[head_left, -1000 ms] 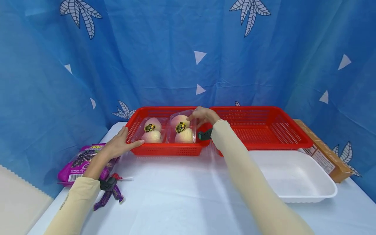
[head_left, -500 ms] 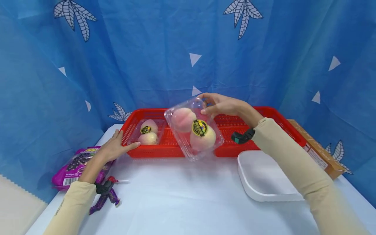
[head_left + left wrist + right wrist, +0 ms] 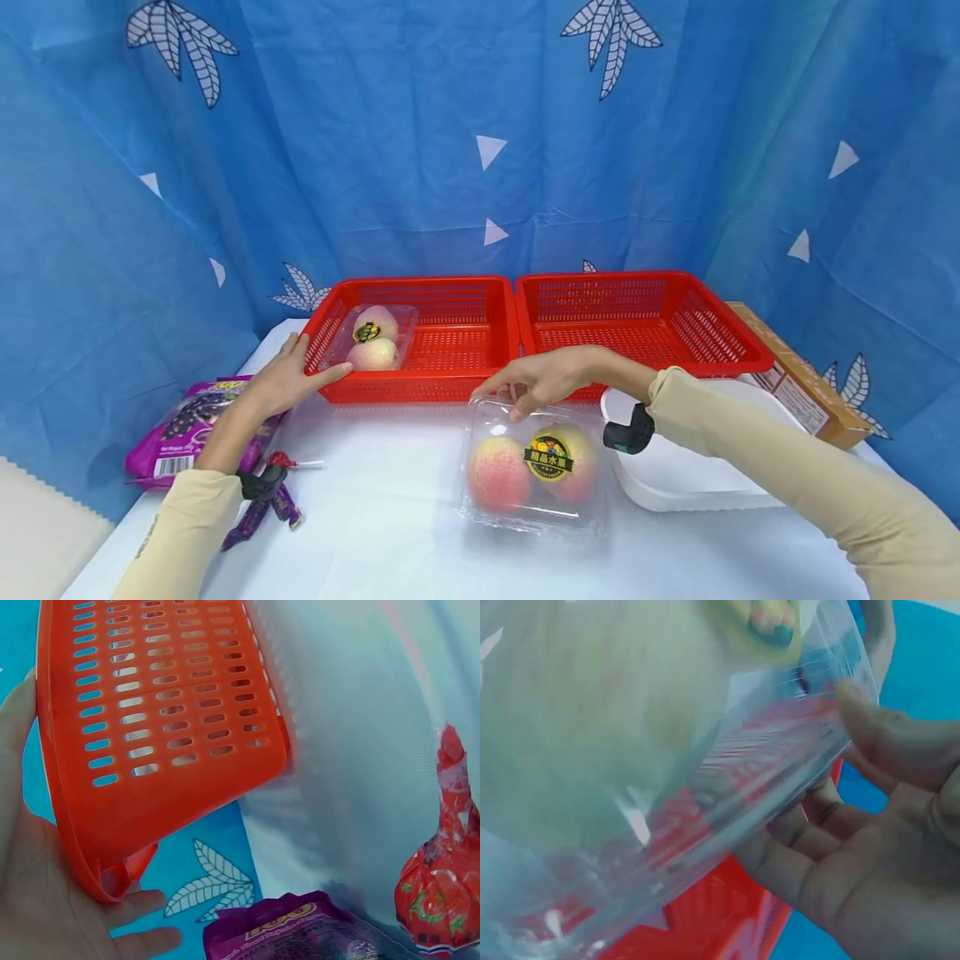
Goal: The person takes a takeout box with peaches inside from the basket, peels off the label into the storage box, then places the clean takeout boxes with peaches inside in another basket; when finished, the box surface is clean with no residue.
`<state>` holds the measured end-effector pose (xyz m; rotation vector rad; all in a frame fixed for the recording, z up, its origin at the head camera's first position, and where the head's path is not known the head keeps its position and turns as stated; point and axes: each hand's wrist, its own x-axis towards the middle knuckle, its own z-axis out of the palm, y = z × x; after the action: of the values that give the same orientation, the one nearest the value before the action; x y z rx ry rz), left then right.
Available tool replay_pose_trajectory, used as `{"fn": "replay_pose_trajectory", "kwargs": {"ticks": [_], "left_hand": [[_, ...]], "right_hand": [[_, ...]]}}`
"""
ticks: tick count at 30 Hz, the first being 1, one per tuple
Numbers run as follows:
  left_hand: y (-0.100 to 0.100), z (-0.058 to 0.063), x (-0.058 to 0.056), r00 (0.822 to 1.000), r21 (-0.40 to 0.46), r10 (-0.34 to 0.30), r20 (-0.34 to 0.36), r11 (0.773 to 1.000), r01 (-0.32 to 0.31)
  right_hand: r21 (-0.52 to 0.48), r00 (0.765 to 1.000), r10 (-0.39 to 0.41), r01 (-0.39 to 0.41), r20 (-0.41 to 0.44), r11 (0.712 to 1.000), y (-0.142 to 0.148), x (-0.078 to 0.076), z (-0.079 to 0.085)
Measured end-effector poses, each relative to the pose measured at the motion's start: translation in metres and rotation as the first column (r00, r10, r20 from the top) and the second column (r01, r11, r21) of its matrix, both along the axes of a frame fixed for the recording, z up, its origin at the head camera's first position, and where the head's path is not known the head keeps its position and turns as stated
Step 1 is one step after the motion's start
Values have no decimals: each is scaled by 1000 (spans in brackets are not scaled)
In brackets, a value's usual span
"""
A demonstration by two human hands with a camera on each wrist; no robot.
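Note:
In the head view my right hand (image 3: 543,379) pinches the edge of a clear plastic pack of peaches (image 3: 501,473), thumb on one face and fingers behind it. The pack is tilted in front of the baskets, with two peaches and a black and yellow label visible. The right wrist view has the thumb (image 3: 896,742) against the clear wall of the pack. My left hand (image 3: 281,379) rests at the left corner of a red basket (image 3: 420,387), its fingers straight and spread along the rim. Inside that basket, on the left, lies another pack of peaches (image 3: 372,354).
A second red basket (image 3: 645,333) stands to the right, with a white tray (image 3: 697,467) before it and a cardboard box (image 3: 817,383) beside it. At left lie a purple bag (image 3: 183,433), a red lollipop (image 3: 281,460) and purple wrapped candies (image 3: 251,523).
My right hand has lifted one peach pack out of the left basket and brought it forward over the front of the table. The left hand has stayed at the basket's corner.

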<state>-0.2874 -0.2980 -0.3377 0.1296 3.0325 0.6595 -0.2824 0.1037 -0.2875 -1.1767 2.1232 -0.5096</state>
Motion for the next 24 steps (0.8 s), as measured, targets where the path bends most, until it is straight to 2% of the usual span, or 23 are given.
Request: {"fn": "replay_pose_trajectory", "kwargs": {"ticks": [5, 12, 15, 18, 21, 24], "left_hand": [[-1, -2, 2, 1000, 13, -1, -2, 1000, 1], [-2, -5, 1, 1000, 27, 4, -2, 1000, -4], [-2, -7, 1, 1000, 39, 3, -2, 999, -3], [-1, -7, 2, 1000, 37, 4, -5, 999, -4], [0, -7, 3, 1000, 0, 13, -19, 1000, -13], [7, -4, 7, 995, -71, 3, -102, 997, -10]], "right_hand": [[13, 985, -34, 37, -169, 999, -20, 8, -5], [89, 959, -23, 49, -281, 995, -22, 20, -14], [166, 943, -70, 130, -326, 978, -14, 32, -16], [250, 923, -130, 230, -362, 940, -6, 48, -21], [281, 902, -157, 285, -403, 916, 0, 59, -28], [258, 876, -157, 299, -457, 919, 5, 60, -34]]}}
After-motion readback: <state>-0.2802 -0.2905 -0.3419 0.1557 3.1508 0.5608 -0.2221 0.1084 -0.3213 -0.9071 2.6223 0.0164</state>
